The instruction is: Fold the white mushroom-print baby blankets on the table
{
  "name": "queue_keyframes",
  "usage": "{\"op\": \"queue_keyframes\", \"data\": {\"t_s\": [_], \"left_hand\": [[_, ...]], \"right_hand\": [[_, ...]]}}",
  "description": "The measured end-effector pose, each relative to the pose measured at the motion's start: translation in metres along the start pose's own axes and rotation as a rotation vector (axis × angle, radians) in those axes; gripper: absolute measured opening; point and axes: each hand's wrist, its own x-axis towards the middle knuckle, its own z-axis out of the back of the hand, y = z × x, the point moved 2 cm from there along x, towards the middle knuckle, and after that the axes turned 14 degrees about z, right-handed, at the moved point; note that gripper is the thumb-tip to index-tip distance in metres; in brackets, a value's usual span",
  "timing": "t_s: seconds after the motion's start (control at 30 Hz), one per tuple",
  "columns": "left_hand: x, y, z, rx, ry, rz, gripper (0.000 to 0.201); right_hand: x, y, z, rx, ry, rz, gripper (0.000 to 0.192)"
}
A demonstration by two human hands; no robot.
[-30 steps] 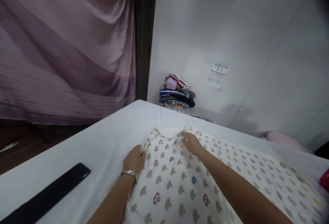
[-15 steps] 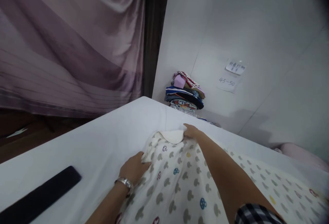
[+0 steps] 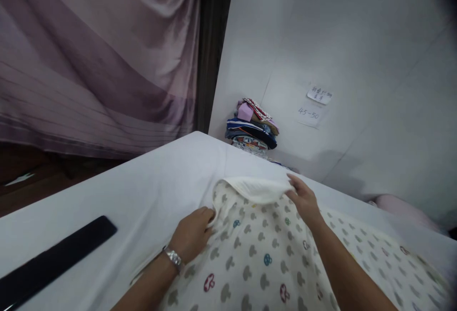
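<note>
The left hand is pinching the side edge of the printed cloth lying on the white table, while the right hand is gripping its turned-back far edge, where gentle, even tension should be keeping creases out.

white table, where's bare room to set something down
Free: the white tabletop between the black oblong object and the mushroom-print cream cloth, up to the far corner. Crowded: centre and right, under that cloth, left hand and right hand.

It looks like a textile workroom — folded cloths, handwritten notes.
</note>
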Motion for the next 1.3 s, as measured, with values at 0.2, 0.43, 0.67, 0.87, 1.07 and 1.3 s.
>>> {"op": "queue_keyframes", "data": {"t_s": [0.2, 0.43, 0.67, 0.87, 1.07, 1.3], "left_hand": [[-0.084, -0.034, -0.027, -0.045, 0.239, -0.392, 0.011], [-0.102, 0.003, -0.006, -0.141, -0.067, -0.411, 0.025], [-0.087, 0.066, 0.007, -0.009, -0.290, -0.017, 0.049], [-0.083, 0.082, 0.027, -0.124, 0.015, 0.367, 0.055], [-0.088, 0.096, 0.039, -0.227, 0.071, 0.385, 0.043], [-0.097, 0.106, 0.027, -0.420, 0.116, 0.342, 0.019]], "right_hand": [[-0.159, -0.027, 0.065, -0.108, 0.128, -0.370, 0.055], [-0.196, -0.019, 0.081, -0.141, 0.012, -0.428, 0.037], [-0.163, 0.004, 0.065, -0.212, 0.087, -0.126, 0.032], [-0.119, 0.007, 0.033, -0.363, 0.424, -0.047, 0.041], [-0.114, -0.007, 0.023, -0.566, 0.765, 0.031, 0.043], [-0.126, 0.005, 0.049, -0.498, 0.513, 0.047, 0.025]]}}
